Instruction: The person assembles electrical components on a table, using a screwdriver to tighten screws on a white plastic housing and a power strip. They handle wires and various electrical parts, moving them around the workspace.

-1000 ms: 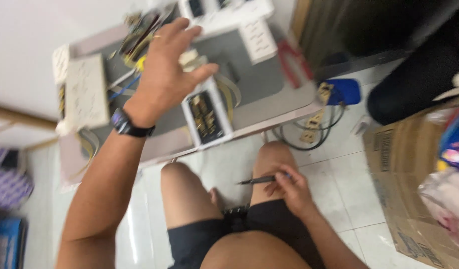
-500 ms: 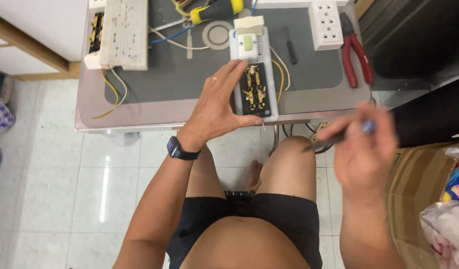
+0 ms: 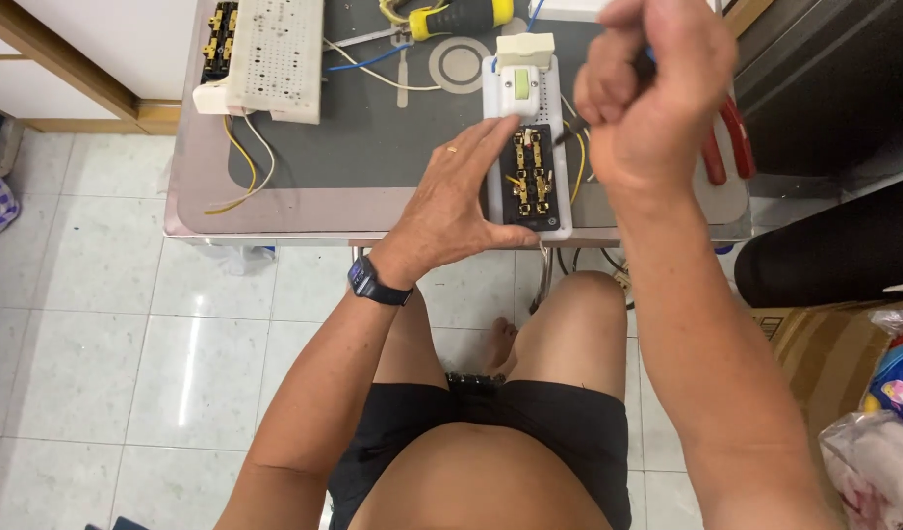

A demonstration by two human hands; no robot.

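My right hand point(image 3: 647, 93), clenched on a thin tool, has risen to the socket plate point(image 3: 528, 147) that my left hand point(image 3: 461, 196) steadies flat, unclenched.

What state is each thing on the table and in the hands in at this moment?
Opened socket strip: cover off, brass contacts exposed, flat on the table.
Left hand: pressed against the strip's left side.
Right hand: fist closed on a thin tool, raised over the strip.
Second strip: lying flat, yellow wires trailing out.
Red pliers: lying untouched.
Yellow-and-black screwdriver: lying untouched.
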